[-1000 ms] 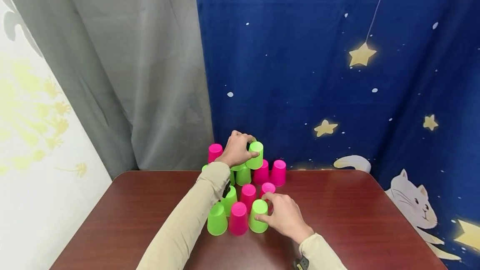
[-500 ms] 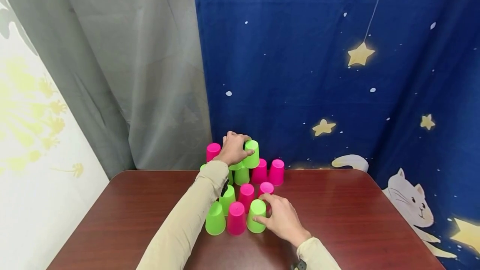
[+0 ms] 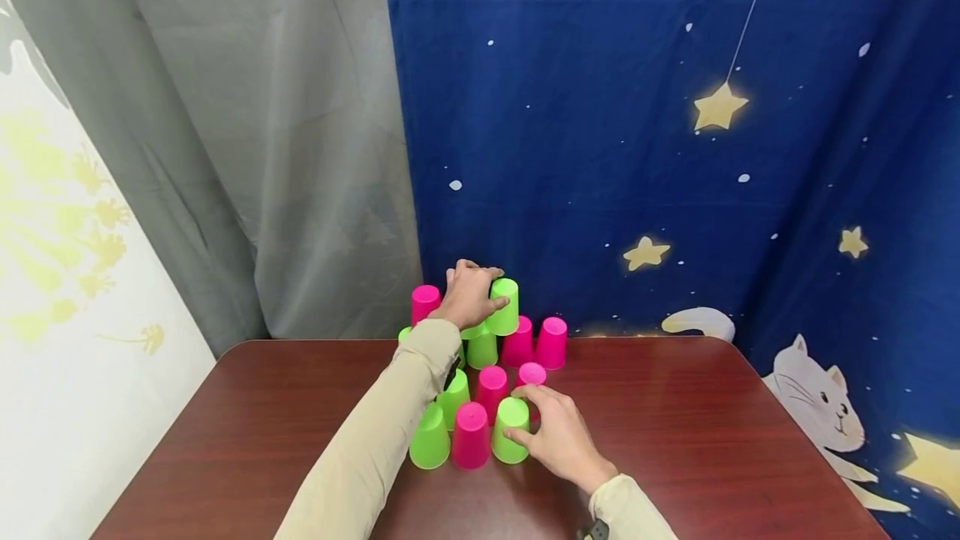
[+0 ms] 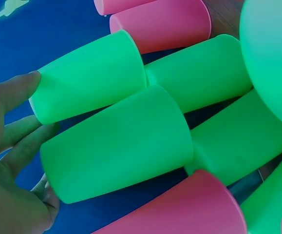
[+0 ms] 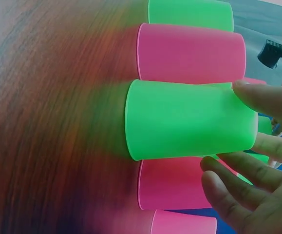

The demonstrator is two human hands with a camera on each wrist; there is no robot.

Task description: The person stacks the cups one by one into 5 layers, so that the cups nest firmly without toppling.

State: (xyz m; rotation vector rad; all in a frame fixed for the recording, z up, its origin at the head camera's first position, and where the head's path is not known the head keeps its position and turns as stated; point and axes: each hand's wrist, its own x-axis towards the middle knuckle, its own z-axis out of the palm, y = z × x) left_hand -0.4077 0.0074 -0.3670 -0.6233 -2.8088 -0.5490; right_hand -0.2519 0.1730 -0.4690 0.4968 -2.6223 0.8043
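My left hand (image 3: 467,294) reaches to the back group and holds an upturned green cup (image 3: 504,307) in the upper tier between thumb and fingers. In the left wrist view, the thumb touches the narrow base end of this green cup (image 4: 89,78), next to another green cup (image 4: 116,144). At the front right of the stack, my right hand (image 3: 562,437) holds an upturned green cup (image 3: 509,417) standing on the table. The right wrist view shows the thumb on one side of that green cup (image 5: 189,119) and fingers on the other.
Beside the right hand's cup stand a pink cup (image 3: 471,437) and a green cup (image 3: 430,440). More pink cups (image 3: 552,343) stand at the back right, and a pink cup (image 3: 425,303) sits high at left. The wooden table (image 3: 675,440) ends at a blue curtain (image 3: 600,148).
The left hand's green cup has shifted slightly left with the hand. My right hand keeps the same hold on its cup. The head view has drifted a little.
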